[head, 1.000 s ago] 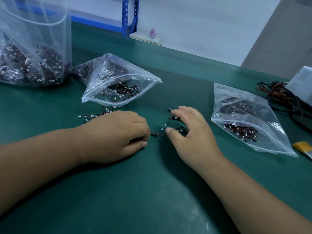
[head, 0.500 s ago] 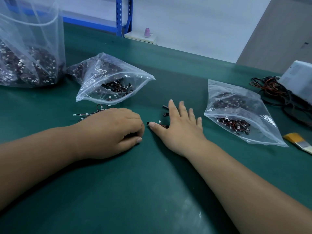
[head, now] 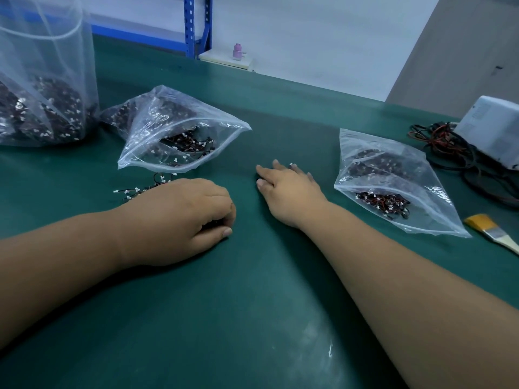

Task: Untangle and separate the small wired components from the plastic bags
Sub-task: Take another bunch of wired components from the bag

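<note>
Two small clear zip bags of dark wired components with white connectors lie on the green mat: the left bag (head: 179, 136) with its mouth toward me, and the right bag (head: 393, 178). Several loose wired components (head: 140, 189) lie just left of my left hand. My left hand (head: 185, 220) rests on the mat with its fingers curled shut on a few dark wired components, mostly hidden. My right hand (head: 289, 186) lies flat, palm down, fingers stretched out over other components; one white connector (head: 292, 164) peeks out at the fingertips.
A large clear bag (head: 42, 102) full of the same components stands at the far left. At the right are a white device (head: 494, 127), a tangle of black and red cables (head: 449, 153) and a yellow-bristled brush (head: 488, 228). The mat's far edge runs behind the bags.
My right hand has uncurled from pinching at the components, flattened palm down, and slid away from my left hand. My left hand has stayed curled in place.
</note>
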The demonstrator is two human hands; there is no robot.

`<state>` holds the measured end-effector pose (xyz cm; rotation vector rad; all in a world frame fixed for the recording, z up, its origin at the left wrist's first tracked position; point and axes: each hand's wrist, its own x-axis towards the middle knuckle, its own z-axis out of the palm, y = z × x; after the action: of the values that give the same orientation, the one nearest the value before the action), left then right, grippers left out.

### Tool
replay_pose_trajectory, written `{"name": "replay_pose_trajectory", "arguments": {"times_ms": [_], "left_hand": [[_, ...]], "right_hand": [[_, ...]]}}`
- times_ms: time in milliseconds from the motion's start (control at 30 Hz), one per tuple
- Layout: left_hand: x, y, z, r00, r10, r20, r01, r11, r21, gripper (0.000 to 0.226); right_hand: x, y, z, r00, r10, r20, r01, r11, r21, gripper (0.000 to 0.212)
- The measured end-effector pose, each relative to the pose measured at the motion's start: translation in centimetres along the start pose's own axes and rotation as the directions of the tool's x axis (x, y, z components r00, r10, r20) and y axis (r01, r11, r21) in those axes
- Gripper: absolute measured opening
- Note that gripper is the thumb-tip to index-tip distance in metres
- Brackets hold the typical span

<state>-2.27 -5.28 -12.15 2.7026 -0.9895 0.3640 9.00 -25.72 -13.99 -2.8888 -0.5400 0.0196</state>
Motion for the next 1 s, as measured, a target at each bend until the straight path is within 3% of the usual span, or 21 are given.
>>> {"name": "replay_pose_trajectory", "arguments": {"times_ms": [100,200,500,733,1000], "left_hand": [[0.0,0.0,0.1,1.000,0.006,-0.007,-0.006,1.000,0.009,0.008],[-0.1,0.1,-0.1,1.000,0.008,-0.008,-0.008,1.000,0.014,0.008],[-0.1,0.1,0.0,1.000,0.004,0.000,-0.004,1.000,-0.003,0.008],[0.0,0.0,-0.1,1.000,-0.016,-0.001,0.016,1.000,-0.002,0.015],[-0.1,-0.2,0.1,1.000,0.003,-0.015,-0.003,1.000,-0.011,0.012]], "right_hand": [[-0.4,0.0,-0.2,0.995,-0.055,-0.086,0.062,0.995,0.074,0.032],[-0.9,0.1,-0.2,0.981,0.003,-0.195,0.020,0.993,0.115,0.020],[-1.7,1.4,0.0,0.962,-0.079,-0.262,0.054,0.993,-0.101,0.012],[-2.9,1.7,-0.9,0.965,-0.165,-0.206,0.123,0.971,-0.204,0.021],[-6.0,0.4,-1.8,0.985,-0.154,-0.080,0.123,0.944,-0.307,0.032]]}}
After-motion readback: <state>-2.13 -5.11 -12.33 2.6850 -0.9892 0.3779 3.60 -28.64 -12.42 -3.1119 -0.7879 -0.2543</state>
